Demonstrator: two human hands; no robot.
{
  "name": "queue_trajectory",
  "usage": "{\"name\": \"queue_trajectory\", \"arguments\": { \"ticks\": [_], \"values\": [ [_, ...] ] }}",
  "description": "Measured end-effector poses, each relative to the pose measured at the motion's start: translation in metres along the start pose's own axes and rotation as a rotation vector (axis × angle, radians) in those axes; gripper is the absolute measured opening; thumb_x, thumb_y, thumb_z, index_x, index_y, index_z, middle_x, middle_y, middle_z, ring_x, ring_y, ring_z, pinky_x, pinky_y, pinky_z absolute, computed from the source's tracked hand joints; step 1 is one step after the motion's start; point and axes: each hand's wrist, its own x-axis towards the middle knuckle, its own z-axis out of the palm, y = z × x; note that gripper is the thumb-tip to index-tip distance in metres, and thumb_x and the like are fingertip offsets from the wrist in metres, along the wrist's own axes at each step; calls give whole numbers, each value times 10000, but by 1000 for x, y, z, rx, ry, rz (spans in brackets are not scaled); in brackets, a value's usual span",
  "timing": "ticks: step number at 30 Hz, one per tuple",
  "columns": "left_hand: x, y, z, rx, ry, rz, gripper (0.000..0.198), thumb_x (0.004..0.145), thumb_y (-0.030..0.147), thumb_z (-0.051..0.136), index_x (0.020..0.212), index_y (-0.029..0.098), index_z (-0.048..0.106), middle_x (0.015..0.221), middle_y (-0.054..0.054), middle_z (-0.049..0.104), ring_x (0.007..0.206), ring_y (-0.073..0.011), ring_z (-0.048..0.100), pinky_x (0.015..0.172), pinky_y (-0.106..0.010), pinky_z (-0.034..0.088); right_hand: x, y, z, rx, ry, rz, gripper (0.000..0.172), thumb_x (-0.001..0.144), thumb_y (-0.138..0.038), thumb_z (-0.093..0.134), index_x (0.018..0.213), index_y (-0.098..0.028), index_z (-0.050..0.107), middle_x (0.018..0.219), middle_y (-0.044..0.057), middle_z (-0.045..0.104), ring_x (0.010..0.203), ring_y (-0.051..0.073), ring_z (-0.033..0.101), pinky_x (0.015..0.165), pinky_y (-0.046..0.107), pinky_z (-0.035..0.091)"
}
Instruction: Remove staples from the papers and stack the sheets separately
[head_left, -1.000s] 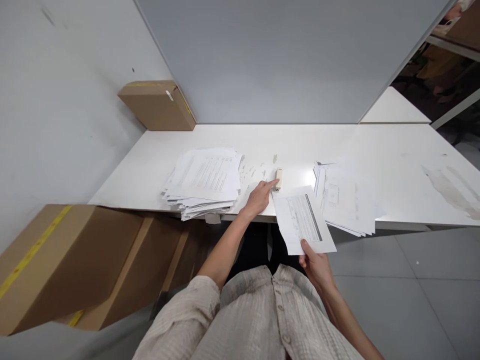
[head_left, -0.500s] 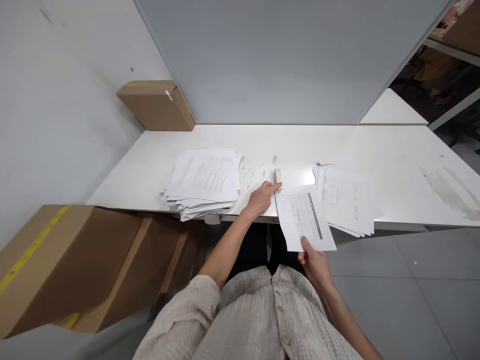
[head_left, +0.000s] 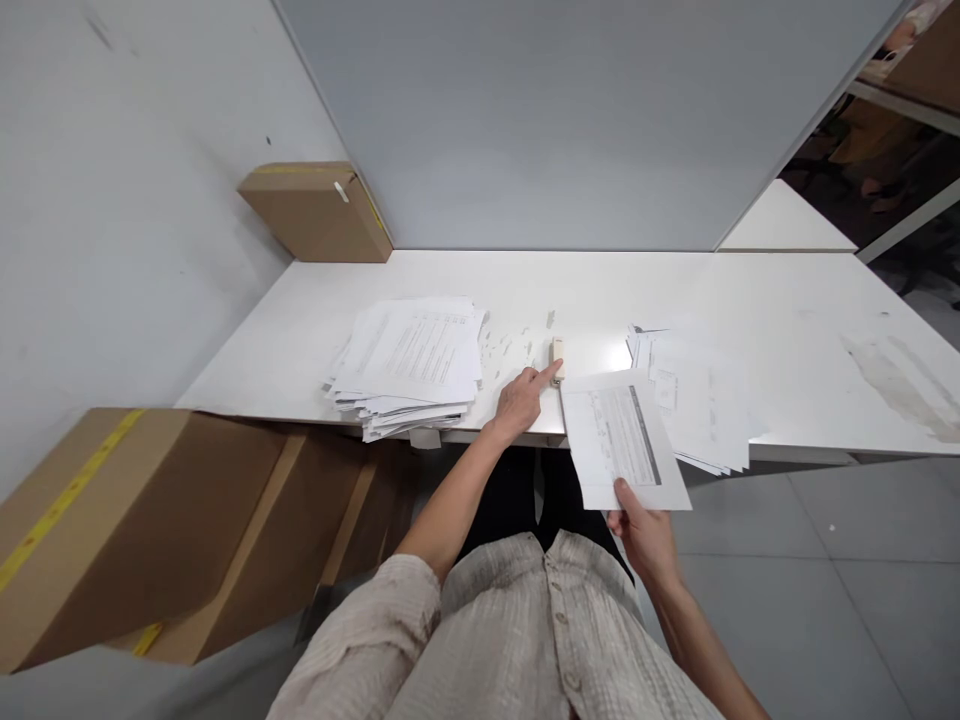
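A small cream-coloured block, which looks like a mini stapler, lies upright to my view on the white table. My left hand reaches to it from the left, index finger stretched out and its tip on the block's top; the other fingers are bent and hold nothing I can see. My right hand is closed on the lower edge of a printed paper sheet, thumb on top and fingers underneath. The sheet's upper left corner is beside the near end of the block, slightly apart from it.
A thick, uneven paper stack is on the left, overhanging the front edge. A thinner spread of papers lies right of the held sheet. A cardboard box sits at the back left; larger cardboard boxes stand below left. A grey panel rises behind.
My right hand has drawn the sheet rightward and slightly toward me, away from the block's near end. My left index fingertip has moved slightly farther up onto the block.
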Motion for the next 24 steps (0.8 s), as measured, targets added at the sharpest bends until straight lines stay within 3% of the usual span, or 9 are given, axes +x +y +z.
{"name": "queue_trajectory", "arguments": {
  "ticks": [3, 8, 11, 15, 18, 19, 24],
  "values": [
    [-1, -2, 2, -51, 42, 9, 587, 849, 75, 274, 1384, 305, 198, 932, -34, 504, 846, -156, 507, 726, -257, 418, 3, -19, -10, 14, 110, -67, 295, 640, -385, 712, 732, -131, 591, 416, -48, 497, 347, 59, 405, 348, 188, 362],
    [-6, 2, 4, -171, 142, 27, 511, 887, 155, 259, 1390, 205, 182, 976, -70, 522, 856, -162, 511, 758, -287, 439, 36, -63, -23, 212, 271, -184, 343, 562, -261, 773, 843, -166, 601, 699, -29, 636, 381, 21, 446, 290, 118, 357],
    [-24, 8, -2, -229, 206, 94, 489, 891, 168, 285, 1375, 192, 217, 1002, -79, 532, 900, -154, 513, 802, -291, 444, 53, -77, -34, 267, 232, -44, 293, 601, -304, 760, 808, -172, 602, 698, -18, 660, 419, 38, 516, 319, 95, 411],
    [-62, 6, -30, -181, 353, 148, 365, 886, 182, 360, 1245, 207, 423, 1001, -64, 579, 953, -155, 517, 851, -308, 437, 48, -68, -48, 275, 42, 167, 337, 693, -433, 673, 861, -145, 628, 866, 59, 702, 417, 24, 518, 342, 83, 439],
    [-88, -15, -62, -16, 589, 24, 214, 839, 220, 489, 1042, 195, 555, 958, -62, 598, 943, -179, 519, 883, -355, 416, 32, -51, -45, 306, 14, 278, 336, 667, -413, 701, 838, -129, 645, 777, 45, 708, 361, 4, 455, 292, 68, 372],
    [-93, -25, -72, 47, 616, -26, 216, 817, 250, 530, 1022, 188, 561, 964, -71, 594, 966, -196, 511, 896, -374, 407, 28, -45, -41, 308, 4, 306, 325, 654, -395, 715, 826, -128, 648, 733, 38, 705, 349, 4, 442, 280, 69, 353],
    [-102, -69, -102, 205, 447, -145, 306, 763, 360, 595, 1025, 203, 572, 1075, -93, 551, 1060, -237, 472, 936, -394, 381, 18, -29, -5, 221, -124, 314, 279, 655, -345, 717, 838, -142, 658, 696, 44, 697, 366, 33, 473, 298, 109, 366]
  ]
}}
